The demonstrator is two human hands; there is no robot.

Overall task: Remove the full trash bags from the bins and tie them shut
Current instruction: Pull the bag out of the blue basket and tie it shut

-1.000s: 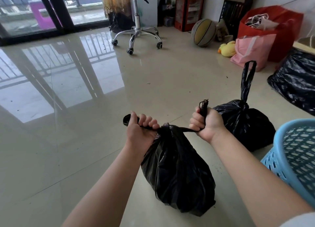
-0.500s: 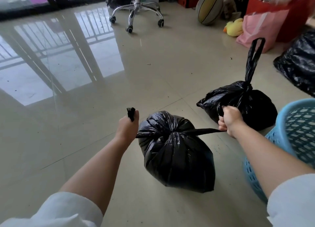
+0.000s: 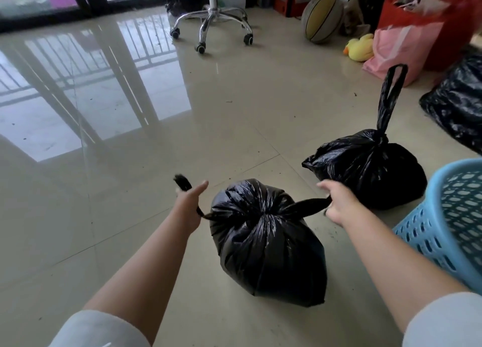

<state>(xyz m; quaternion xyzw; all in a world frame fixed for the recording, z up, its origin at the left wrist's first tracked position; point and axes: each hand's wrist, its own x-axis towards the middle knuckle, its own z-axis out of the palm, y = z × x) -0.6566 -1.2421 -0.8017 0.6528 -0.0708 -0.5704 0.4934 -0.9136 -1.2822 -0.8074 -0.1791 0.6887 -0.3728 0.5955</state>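
Observation:
A full black trash bag (image 3: 266, 242) stands on the tiled floor in front of me, its neck knotted at the top. My left hand (image 3: 189, 205) holds the bag's left handle strap, whose end sticks up behind the hand; the fingers are partly stretched out. My right hand (image 3: 339, 203) holds the right strap, pulled out sideways from the knot. A second black bag (image 3: 370, 169) sits tied just behind the right hand, its handle loop standing upright.
A light-blue perforated bin (image 3: 448, 216) stands at my right. A third black bag (image 3: 459, 106) lies far right. Behind are a pink bag (image 3: 399, 52), a red bag (image 3: 438, 15), a yellow duck toy (image 3: 358, 48), a basketball (image 3: 322, 18) and a chair base (image 3: 211, 23).
My hands pulled the two straps apart sideways, drawing the knot tight on the bag's neck. Now the fingers of both hands have loosened from tight fists.

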